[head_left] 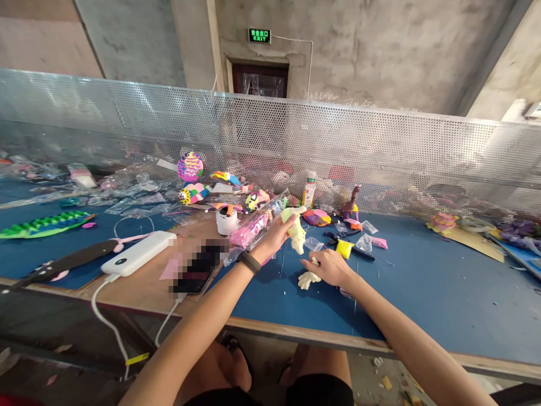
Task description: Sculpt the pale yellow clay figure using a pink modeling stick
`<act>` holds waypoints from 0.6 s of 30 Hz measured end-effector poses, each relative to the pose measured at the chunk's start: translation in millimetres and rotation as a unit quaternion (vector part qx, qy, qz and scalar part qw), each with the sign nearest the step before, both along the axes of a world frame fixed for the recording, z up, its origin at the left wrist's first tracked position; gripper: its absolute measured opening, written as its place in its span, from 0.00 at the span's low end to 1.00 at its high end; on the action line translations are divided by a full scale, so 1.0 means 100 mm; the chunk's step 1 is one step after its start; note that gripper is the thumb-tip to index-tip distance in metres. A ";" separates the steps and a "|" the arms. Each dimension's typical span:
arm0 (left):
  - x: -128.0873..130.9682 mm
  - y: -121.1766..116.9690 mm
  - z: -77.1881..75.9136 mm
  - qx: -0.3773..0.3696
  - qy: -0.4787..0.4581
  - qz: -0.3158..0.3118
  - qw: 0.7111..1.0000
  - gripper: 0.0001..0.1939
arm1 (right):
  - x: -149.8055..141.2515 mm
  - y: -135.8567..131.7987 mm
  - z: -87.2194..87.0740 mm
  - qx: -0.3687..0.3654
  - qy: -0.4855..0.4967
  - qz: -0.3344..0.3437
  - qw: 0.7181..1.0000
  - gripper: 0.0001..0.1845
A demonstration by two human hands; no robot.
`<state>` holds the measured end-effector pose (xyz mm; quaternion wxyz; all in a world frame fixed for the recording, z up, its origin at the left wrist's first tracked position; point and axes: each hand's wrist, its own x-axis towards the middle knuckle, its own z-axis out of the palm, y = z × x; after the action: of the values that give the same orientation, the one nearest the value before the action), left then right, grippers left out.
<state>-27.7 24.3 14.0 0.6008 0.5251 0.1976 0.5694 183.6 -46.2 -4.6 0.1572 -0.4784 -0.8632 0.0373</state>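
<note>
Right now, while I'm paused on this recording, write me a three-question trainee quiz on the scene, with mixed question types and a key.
1. Multiple choice: what does the left hand hold?
A) a charging cable
B) a lumpy pale yellow piece
C) a pair of scissors

2. True or false: the bottle with a green cap stands upright on the blue table.

3. Fill in the blank: in Latin letters, the lit green sign reads ____.

Key: 1. B; 2. true; 3. EXIT
</note>
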 end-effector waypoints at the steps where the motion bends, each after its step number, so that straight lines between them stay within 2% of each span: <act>1: 0.00 0.00 0.00 0.001 0.002 0.001 1.000 0.33 | 0.00 0.01 -0.01 -0.006 0.019 0.004 1.000 0.20; 4: 0.00 -0.02 0.02 0.004 0.006 0.010 1.000 0.32 | 0.03 0.06 -0.04 -0.034 0.074 0.035 0.996 0.10; 8: -0.01 -0.03 0.02 0.010 0.015 0.003 1.000 0.33 | 0.07 0.09 -0.05 -0.065 0.108 0.082 0.989 0.10; 10: -0.01 -0.03 0.02 0.009 0.018 -0.001 1.000 0.33 | 0.08 0.08 -0.04 -0.068 0.124 0.092 0.986 0.15; 13: -0.02 -0.02 0.01 0.010 0.027 0.003 1.000 0.32 | 0.06 0.06 -0.02 -0.052 0.130 0.083 0.987 0.29; 18: -0.02 0.03 -0.03 0.005 0.023 0.009 1.000 0.32 | 0.01 0.02 0.04 -0.060 0.122 -0.003 0.991 0.38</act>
<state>-29.3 27.6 10.5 0.5884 0.5393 0.2130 0.5635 184.4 -44.6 -1.0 0.2327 -0.4814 -0.8323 0.1464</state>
